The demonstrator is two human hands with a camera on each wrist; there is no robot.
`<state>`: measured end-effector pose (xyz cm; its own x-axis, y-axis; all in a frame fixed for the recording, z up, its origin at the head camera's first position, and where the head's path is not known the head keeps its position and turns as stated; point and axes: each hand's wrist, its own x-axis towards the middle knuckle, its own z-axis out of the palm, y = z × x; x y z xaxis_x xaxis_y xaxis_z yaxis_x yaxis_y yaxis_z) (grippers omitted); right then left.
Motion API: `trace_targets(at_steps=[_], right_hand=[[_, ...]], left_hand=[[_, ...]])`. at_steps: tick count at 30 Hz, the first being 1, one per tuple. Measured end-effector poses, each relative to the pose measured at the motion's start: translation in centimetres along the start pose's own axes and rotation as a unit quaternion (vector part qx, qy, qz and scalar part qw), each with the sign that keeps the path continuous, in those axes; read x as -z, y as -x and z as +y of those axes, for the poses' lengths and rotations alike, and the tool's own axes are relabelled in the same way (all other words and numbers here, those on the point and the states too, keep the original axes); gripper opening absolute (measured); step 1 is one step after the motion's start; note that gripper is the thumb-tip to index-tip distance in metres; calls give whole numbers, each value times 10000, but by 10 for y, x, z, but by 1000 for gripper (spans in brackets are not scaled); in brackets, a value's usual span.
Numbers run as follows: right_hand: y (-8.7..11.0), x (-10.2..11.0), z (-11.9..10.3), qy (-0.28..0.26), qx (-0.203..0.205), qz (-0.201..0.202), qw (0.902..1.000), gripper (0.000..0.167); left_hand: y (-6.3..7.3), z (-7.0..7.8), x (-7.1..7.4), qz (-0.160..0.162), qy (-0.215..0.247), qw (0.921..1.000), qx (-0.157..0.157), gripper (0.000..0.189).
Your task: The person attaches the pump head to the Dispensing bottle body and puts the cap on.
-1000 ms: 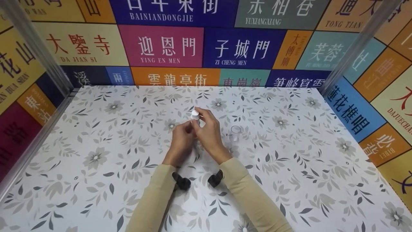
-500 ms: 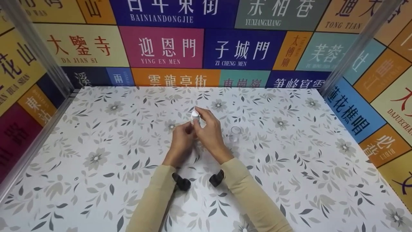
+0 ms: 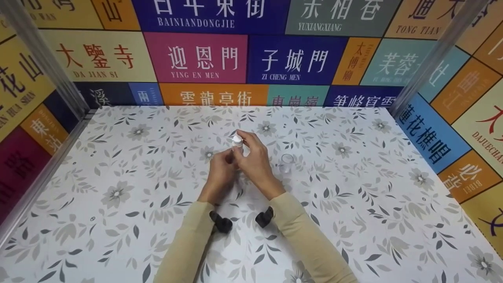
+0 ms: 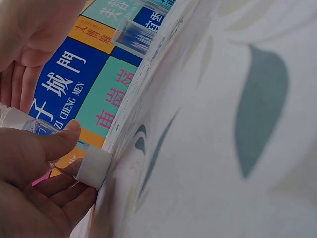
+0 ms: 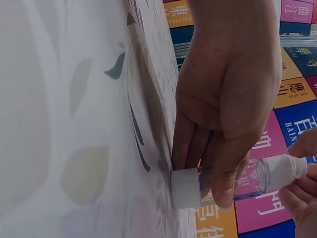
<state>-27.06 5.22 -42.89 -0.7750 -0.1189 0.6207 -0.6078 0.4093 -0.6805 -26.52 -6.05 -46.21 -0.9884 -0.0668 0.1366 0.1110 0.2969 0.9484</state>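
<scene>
A small clear bottle [image 5: 252,178] with a white base [image 5: 185,188] and a white top [image 3: 237,139] stands at the middle of the table. My left hand [image 3: 223,167] grips its lower body; in the left wrist view the thumb [image 4: 62,139] lies along the clear wall just above the base. The base is right at the tabletop. Around the white top, my right hand [image 3: 253,157] curls its thumb and fingers, pinching it, as the right wrist view shows at its right edge. Fingers hide part of the bottle in the head view.
A clear, cup-like piece [image 3: 287,163] sits on the table just right of the right hand. The table wears a leaf-and-flower patterned cover [image 3: 118,192]. Panels with large lettering [image 3: 196,57] close off the back and both sides. Black camera mounts [image 3: 222,223] sit at the wrists.
Both hands keep their hold on the bottle in the same place. The right wrist has shifted very slightly to the right.
</scene>
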Motion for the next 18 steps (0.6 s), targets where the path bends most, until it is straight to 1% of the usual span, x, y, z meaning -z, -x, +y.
trace_targets(at_steps=[3, 8, 14, 18], right_hand=[[0, 0, -1, 98, 39, -69, 9999, 37], [0, 0, -1, 330, 90, -51, 9994, 36], [0, 0, 1, 496, 267, 84, 9984, 37], [0, 1, 1, 537, 290, 157, 9980, 39]], left_hand=[[0, 1, 1, 4, -53, 10000, -1, 19], [1, 3, 2, 15, -124, 9999, 10, 16], [1, 2, 2, -28, 13, 9999, 117, 18], [0, 1, 2, -38, -22, 10000, 45, 17]])
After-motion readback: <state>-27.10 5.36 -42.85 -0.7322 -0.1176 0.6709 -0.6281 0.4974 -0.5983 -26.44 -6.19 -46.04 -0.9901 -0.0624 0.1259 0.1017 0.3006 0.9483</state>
